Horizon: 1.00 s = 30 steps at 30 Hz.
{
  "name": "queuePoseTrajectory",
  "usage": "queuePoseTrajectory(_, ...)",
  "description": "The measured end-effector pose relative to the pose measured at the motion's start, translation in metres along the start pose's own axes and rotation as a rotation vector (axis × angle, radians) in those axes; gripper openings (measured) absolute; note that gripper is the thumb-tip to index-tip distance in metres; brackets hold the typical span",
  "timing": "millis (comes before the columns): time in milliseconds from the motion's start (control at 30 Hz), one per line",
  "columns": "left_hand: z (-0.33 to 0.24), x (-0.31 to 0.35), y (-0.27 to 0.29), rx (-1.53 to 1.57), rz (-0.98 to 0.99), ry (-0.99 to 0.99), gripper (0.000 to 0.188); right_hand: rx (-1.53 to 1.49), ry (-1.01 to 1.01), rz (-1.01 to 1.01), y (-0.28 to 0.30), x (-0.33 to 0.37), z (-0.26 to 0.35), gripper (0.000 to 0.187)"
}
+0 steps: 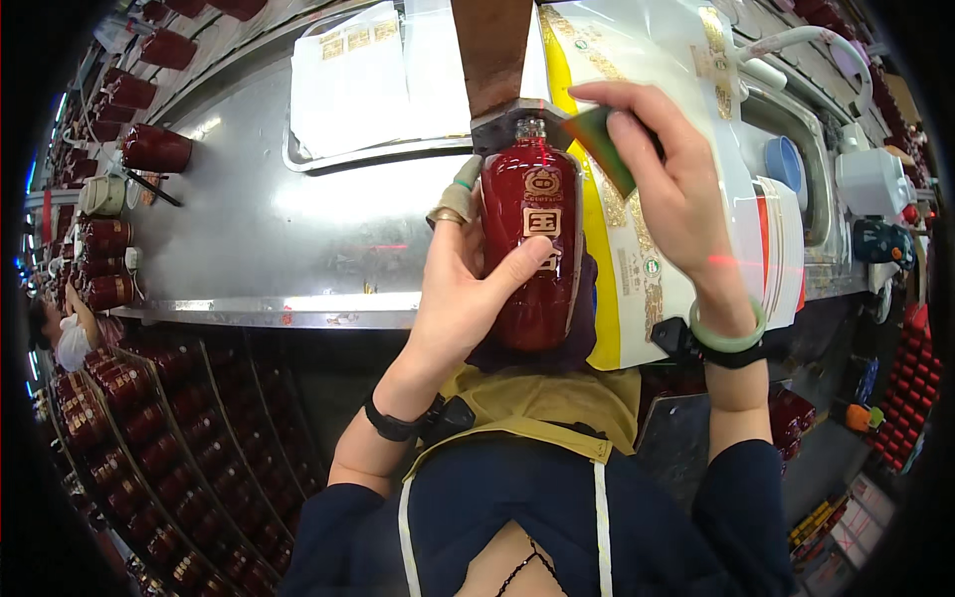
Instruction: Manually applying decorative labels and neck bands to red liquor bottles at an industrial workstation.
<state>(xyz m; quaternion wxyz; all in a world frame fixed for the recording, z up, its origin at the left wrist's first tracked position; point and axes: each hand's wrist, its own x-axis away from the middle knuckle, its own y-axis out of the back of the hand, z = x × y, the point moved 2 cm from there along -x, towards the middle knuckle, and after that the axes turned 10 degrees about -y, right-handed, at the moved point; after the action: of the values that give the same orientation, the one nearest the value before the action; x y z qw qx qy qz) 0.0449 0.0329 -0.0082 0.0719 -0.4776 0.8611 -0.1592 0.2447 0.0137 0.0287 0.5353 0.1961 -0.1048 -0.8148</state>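
Observation:
A glossy dark red bottle [537, 313] with gold emblem and lettering lies in front of me, its clear threaded glass neck pointing away. My left hand [460, 298] is closed around the bottle's left side, thumb across its front; wraps cover some fingers. Under the bottle is a dark purple cloth [587, 289], and its neck end sits by a metal-edged brown post [494, 50]. To the bottle's upper right, my right hand [662, 164] pinches a flat green scraper-like piece [600, 149] with an orange sheen. That piece is apart from the lettering.
White sheets with gold print [348, 85] lie on a metal tray at the back. Gold-printed translucent sheets [637, 289] with a yellow strip cover the right side. A sink [824, 209] holds a blue bowl [783, 161]. Racked red bottles [169, 438] stand lower left; a person [75, 338] is beyond.

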Motion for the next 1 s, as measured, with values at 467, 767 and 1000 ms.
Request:
queuePoseTrajectory(467,-0.002,0.003,0.008,0.241,-0.056,0.117,0.083,-0.448,-0.516,0.115,-0.02,0.044,-0.008,0.046)
queuePoseTrajectory(767,0.008,0.008,0.012,0.083,0.031,-0.014,0.066,0.176,0.3,-0.102,0.0,0.033,0.015,0.033)
queuePoseTrajectory(1000,0.01,0.014,0.016,0.174,-0.02,0.022,0.055,0.409,0.787,0.276,-0.017,0.099,0.022,0.025)
